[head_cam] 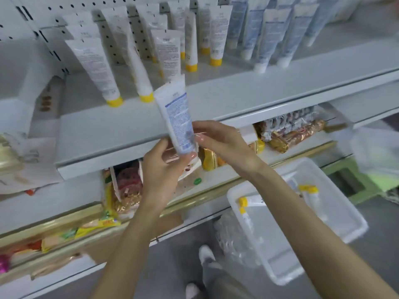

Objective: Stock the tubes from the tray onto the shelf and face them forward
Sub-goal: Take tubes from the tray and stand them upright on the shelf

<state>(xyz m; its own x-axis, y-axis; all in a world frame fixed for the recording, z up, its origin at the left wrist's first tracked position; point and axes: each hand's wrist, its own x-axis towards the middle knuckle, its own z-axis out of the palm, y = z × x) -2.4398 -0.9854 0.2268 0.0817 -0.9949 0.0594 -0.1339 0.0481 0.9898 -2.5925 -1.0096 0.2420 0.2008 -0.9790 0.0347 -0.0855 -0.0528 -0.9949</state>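
Head view: the left hand [164,169] and right hand [223,143] both pinch the lower end of a white blue-printed tube [176,115], held crimp-up before the shelf [248,93] edge; yellow-capped tubes [253,200] lie in the tray [347,227], lower right.

Both hands hold one tube in front of the shelf edge.

The left hand [164,167] curls round the lower end of a blue-printed tube [177,117], and the right hand [222,143] pinches its side; the tube stands nearly upright, crimped end up. Behind it, on the white shelf [237,93], yellow-capped tubes [95,67] lean cap-down on the left and blue tubes [269,35] with white caps on the right. The clear tray [345,212] sits low at right with more yellow-capped tubes inside. Snack packets [291,134] fill the shelf below.
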